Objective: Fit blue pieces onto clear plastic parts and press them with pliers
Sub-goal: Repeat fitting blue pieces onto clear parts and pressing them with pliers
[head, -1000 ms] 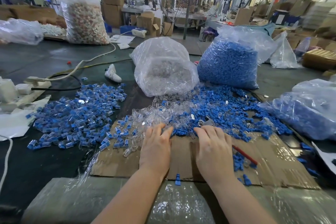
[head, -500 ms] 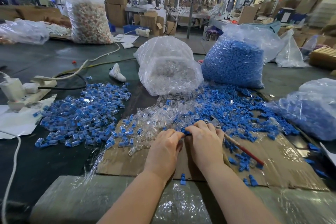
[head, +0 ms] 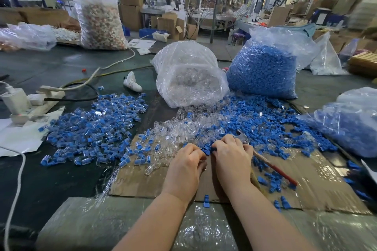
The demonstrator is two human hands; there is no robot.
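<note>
My left hand [head: 184, 167] and my right hand [head: 232, 157] meet fingertip to fingertip over the cardboard sheet [head: 318, 181]. A small blue piece [head: 207, 150] is pinched between them. My left hand's fingers are curled round something small, seemingly a clear part, mostly hidden. My right hand also holds the pliers [head: 241, 138] under its palm, the red handle sticking out to the right. Just beyond the hands lie loose clear parts [head: 179, 128] and a spread of blue pieces [head: 265, 120]. A pile of fitted blue-and-clear parts [head: 91, 128] lies on the left.
A bag of clear parts [head: 191, 75] and a bag of blue pieces [head: 263, 71] stand behind the piles. Another bag with blue pieces [head: 350, 126] lies at right. A power strip with cables [head: 30, 106] sits at left. A single blue piece [head: 206, 200] lies near the cardboard's front edge.
Both hands went from lying flat and apart on the cardboard to curled and touching. The right hand picked up the pliers and moved left to meet the left hand.
</note>
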